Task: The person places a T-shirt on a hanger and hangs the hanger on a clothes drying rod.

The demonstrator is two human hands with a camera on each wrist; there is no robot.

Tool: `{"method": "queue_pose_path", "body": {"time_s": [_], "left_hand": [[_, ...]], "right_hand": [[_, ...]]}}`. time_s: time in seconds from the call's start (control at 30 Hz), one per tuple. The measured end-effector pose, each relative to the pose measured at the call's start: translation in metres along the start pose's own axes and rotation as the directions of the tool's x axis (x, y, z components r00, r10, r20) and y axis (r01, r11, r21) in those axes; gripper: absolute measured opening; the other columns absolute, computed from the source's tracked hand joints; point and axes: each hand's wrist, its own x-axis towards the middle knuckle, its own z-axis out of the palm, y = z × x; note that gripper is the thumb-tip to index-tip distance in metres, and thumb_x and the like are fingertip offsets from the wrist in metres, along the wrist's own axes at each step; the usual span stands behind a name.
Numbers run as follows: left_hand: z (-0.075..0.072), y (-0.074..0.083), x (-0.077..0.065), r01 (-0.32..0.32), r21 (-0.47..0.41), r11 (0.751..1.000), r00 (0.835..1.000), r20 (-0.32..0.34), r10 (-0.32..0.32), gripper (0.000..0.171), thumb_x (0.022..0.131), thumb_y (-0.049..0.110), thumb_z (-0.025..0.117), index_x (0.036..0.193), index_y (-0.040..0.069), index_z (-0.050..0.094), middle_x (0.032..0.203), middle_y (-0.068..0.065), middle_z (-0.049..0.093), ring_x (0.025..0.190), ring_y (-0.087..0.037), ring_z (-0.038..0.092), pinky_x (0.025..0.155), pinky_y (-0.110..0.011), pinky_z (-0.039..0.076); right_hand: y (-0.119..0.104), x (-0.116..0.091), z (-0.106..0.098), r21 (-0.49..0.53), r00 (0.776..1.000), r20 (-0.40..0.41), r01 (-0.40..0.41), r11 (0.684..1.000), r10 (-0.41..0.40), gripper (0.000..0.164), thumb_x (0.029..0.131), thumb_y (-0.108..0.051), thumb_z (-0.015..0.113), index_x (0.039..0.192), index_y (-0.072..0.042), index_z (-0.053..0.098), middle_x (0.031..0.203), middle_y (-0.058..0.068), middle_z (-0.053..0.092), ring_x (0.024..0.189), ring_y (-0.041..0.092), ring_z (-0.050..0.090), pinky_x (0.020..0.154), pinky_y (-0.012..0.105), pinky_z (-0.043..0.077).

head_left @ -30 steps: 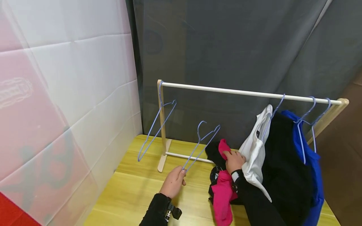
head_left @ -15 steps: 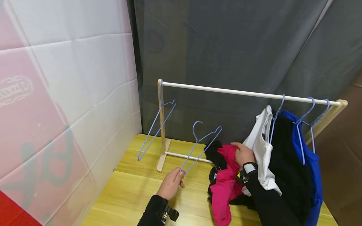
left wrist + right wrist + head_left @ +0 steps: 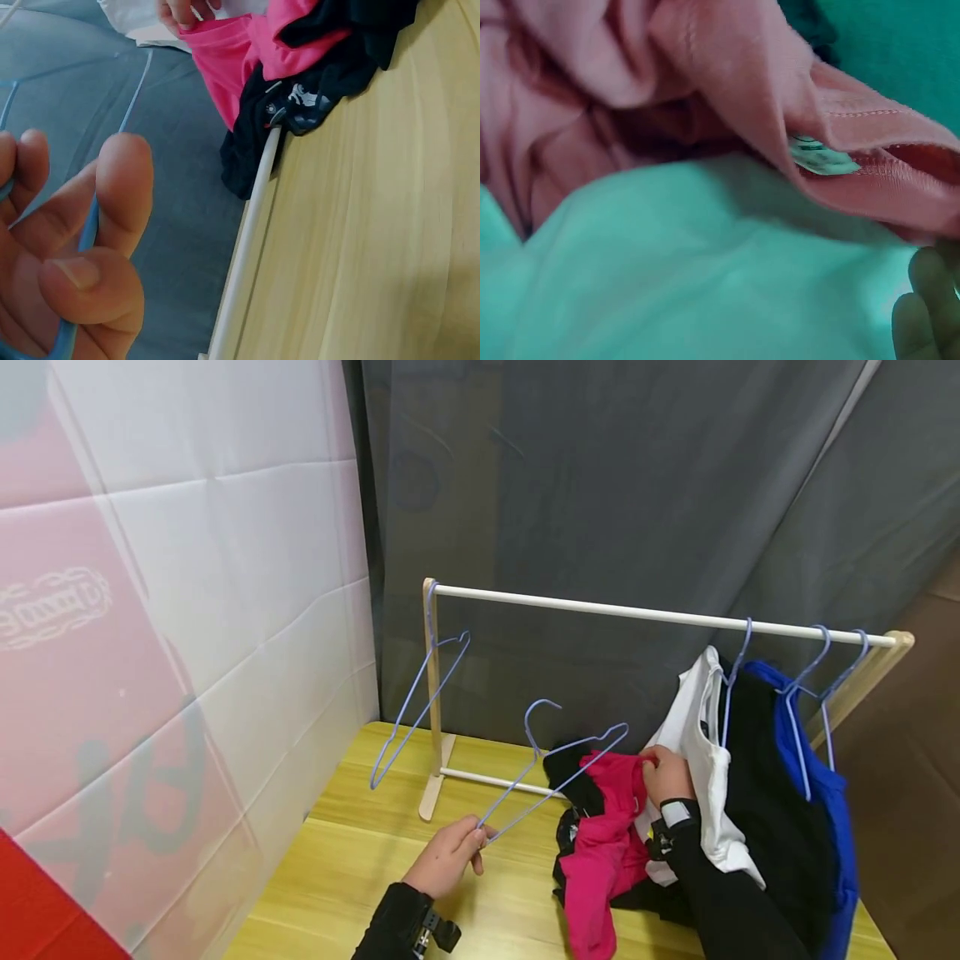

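Observation:
My left hand (image 3: pixel 444 862) holds a blue wire hanger (image 3: pixel 528 727) by one lower corner, its hook pointing up. In the left wrist view the thumb and fingers curl round the hanger's wire (image 3: pixel 88 229). My right hand (image 3: pixel 670 777) pinches the edge of a crumpled pink garment (image 3: pixel 611 860). In the right wrist view that pink garment (image 3: pixel 742 90) shows a stitched band with a small label (image 3: pixel 823 159) inside, and fingertips (image 3: pixel 932 281) touch the band's end. Black clothing (image 3: pixel 566 768) with a light print lies under and beside the pink garment.
A rack with a white rail (image 3: pixel 600 607) stands on the wooden table (image 3: pixel 337 860). On its left hangs a bare blue hanger (image 3: pixel 408 718). White (image 3: pixel 682 710), black (image 3: pixel 780 827) and blue (image 3: pixel 843 860) garments hang at the right, close to my right arm. A pale printed sheet (image 3: pixel 285 543) borders the left.
My right hand has drawn the pink garment's upper edge rightward and now pinches it. The hanger in my left hand has tilted further to the right, and the left hand has shifted slightly down and left.

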Motion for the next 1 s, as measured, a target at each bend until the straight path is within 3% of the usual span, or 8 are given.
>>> {"method": "queue_pose_path", "body": {"time_s": [0.13, 0.33, 0.4, 0.57, 0.73, 0.8, 0.87, 1.0], "left_hand": [[-0.002, 0.000, -0.003, -0.016, -0.001, 1.000, 0.999, 0.044, 0.016, 0.029, 0.112, 0.030, 0.038, 0.098, 0.015, 0.059, 0.107, 0.001, 0.069, 0.073, -0.018, 0.066, 0.061, -0.025, 0.038], [-0.008, 0.003, -0.010, -0.014, -0.045, 0.999, 0.998, 0.065, 0.017, 0.029, 0.111, 0.028, 0.040, 0.096, 0.015, 0.059, 0.115, -0.003, 0.068, 0.072, -0.023, 0.066, 0.067, -0.027, 0.044], [-0.009, 0.005, -0.011, -0.013, -0.050, 0.999, 0.997, 0.072, 0.017, 0.030, 0.111, 0.028, 0.040, 0.096, 0.014, 0.061, 0.112, -0.005, 0.069, 0.071, -0.025, 0.065, 0.066, -0.027, 0.043], [-0.011, 0.003, -0.014, -0.005, -0.021, 1.000, 0.999, 0.042, 0.005, 0.032, 0.112, 0.027, 0.039, 0.096, 0.007, 0.059, 0.112, -0.010, 0.070, 0.068, -0.022, 0.064, 0.062, -0.025, 0.040], [-0.012, 0.000, -0.015, 0.029, 0.005, 1.000, 1.000, -0.011, -0.029, 0.031, 0.112, 0.026, 0.039, 0.092, 0.008, 0.054, 0.116, -0.013, 0.068, 0.068, -0.025, 0.065, 0.058, -0.025, 0.038], [-0.013, -0.001, -0.014, 0.037, 0.010, 0.999, 0.999, -0.016, -0.036, 0.030, 0.112, 0.027, 0.039, 0.093, 0.010, 0.055, 0.109, -0.013, 0.069, 0.068, -0.025, 0.065, 0.057, -0.024, 0.036], [-0.013, 0.000, -0.014, 0.035, 0.005, 0.999, 0.999, -0.012, -0.035, 0.030, 0.111, 0.028, 0.039, 0.094, 0.011, 0.056, 0.105, -0.009, 0.068, 0.068, -0.023, 0.064, 0.057, -0.025, 0.036], [-0.011, 0.000, -0.016, 0.026, -0.019, 0.999, 0.999, 0.028, -0.026, 0.028, 0.111, 0.027, 0.040, 0.099, 0.013, 0.061, 0.098, -0.003, 0.068, 0.067, -0.022, 0.064, 0.057, -0.025, 0.035]], "right_hand": [[-0.006, 0.001, -0.004, 0.021, 0.999, 0.022, 0.029, 0.999, -0.030, 0.011, 0.089, 0.004, 0.064, 0.093, 0.007, 0.073, 0.086, 0.023, 0.069, 0.082, 0.041, 0.064, 0.071, 0.048, 0.048], [-0.013, 0.000, -0.008, 0.025, 0.987, 0.106, -0.125, 0.992, 0.122, 0.018, 0.097, -0.001, 0.053, 0.102, 0.007, 0.069, 0.089, 0.021, 0.069, 0.083, 0.036, 0.062, 0.071, 0.041, 0.046], [-0.014, 0.000, -0.007, 0.008, 0.987, 0.105, -0.127, 0.992, 0.125, 0.019, 0.096, 0.000, 0.051, 0.102, 0.006, 0.068, 0.088, 0.020, 0.070, 0.081, 0.035, 0.062, 0.070, 0.040, 0.045], [-0.010, -0.007, 0.002, -0.077, 0.984, 0.176, 0.017, 0.997, -0.003, 0.018, 0.091, -0.003, 0.056, 0.100, 0.000, 0.071, 0.091, 0.016, 0.069, 0.079, 0.032, 0.063, 0.070, 0.043, 0.048], [-0.010, -0.018, 0.017, -0.153, 0.928, 0.337, 0.218, 0.964, -0.156, 0.022, 0.086, -0.017, 0.071, 0.107, -0.012, 0.075, 0.106, 0.012, 0.064, 0.096, 0.033, 0.059, 0.082, 0.050, 0.050], [-0.010, -0.018, 0.024, -0.200, 0.920, 0.334, 0.284, 0.938, -0.208, 0.024, 0.083, -0.017, 0.074, 0.106, -0.014, 0.075, 0.107, 0.013, 0.062, 0.099, 0.036, 0.057, 0.082, 0.053, 0.051], [-0.009, -0.017, 0.027, -0.233, 0.927, 0.289, 0.311, 0.922, -0.239, 0.024, 0.079, -0.012, 0.073, 0.103, -0.012, 0.075, 0.101, 0.015, 0.062, 0.095, 0.040, 0.057, 0.079, 0.054, 0.050], [-0.004, -0.013, 0.026, -0.234, 0.972, 0.161, 0.203, 0.951, -0.168, 0.017, 0.080, -0.001, 0.066, 0.095, -0.004, 0.074, 0.085, 0.017, 0.063, 0.081, 0.043, 0.059, 0.070, 0.053, 0.049]]}}
